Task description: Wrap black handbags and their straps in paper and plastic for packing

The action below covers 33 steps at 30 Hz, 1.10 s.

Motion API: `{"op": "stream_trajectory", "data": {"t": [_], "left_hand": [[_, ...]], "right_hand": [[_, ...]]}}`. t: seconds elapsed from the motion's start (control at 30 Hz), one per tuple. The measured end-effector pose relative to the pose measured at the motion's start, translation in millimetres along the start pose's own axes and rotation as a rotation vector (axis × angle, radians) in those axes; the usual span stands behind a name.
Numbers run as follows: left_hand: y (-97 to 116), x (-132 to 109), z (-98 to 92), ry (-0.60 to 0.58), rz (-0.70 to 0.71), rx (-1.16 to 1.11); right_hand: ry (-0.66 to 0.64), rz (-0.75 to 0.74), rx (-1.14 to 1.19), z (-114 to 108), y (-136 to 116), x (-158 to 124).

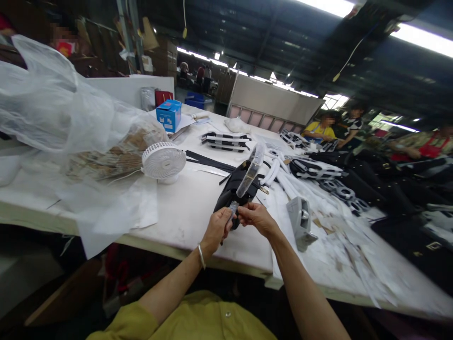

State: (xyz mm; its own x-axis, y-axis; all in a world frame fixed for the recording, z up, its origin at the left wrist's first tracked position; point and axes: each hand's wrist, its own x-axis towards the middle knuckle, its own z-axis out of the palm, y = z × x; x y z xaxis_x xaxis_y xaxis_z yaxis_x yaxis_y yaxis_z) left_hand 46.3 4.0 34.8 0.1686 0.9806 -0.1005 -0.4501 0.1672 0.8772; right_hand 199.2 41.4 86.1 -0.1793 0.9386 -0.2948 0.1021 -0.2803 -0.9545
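A black item that looks like a bag lies on the white table in front of me, near its front edge. A see-through plastic sleeve covers its raised strap or handle, and a gold-coloured metal fitting sticks out on the right. My left hand is closed round the bag's near end, where a bit of plastic shows between the fingers. Close beside it, my right hand pinches at the same spot, fingertips together. What exactly the right fingertips grip is too small to make out.
A white fan stands left of the bag, near a large plastic bag and a blue box. To the right are a grey tape dispenser, white strips and black pieces. Other people work farther right.
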Motion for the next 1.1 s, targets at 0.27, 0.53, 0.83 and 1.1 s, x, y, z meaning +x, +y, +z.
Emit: {"op": "stream_trajectory", "data": {"t": [0.27, 0.53, 0.83, 1.1], "left_hand": [[8, -4, 3.4, -0.088, -0.248, -0.193], [4, -10, 17.4, 0.053, -0.161, -0.123], [-2, -10, 19.4, 0.074, -0.048, -0.057], [4, -5, 8.8, 0.028, -0.017, 0.061]], "right_hand": [[0.062, 0.029, -0.009, 13, 11, -2], [0.236, -0.097, -0.093, 25, 21, -3], [-0.013, -0.064, 0.301, 30, 16, -20], [-0.243, -0.034, 0.341, 25, 12, -19]]}}
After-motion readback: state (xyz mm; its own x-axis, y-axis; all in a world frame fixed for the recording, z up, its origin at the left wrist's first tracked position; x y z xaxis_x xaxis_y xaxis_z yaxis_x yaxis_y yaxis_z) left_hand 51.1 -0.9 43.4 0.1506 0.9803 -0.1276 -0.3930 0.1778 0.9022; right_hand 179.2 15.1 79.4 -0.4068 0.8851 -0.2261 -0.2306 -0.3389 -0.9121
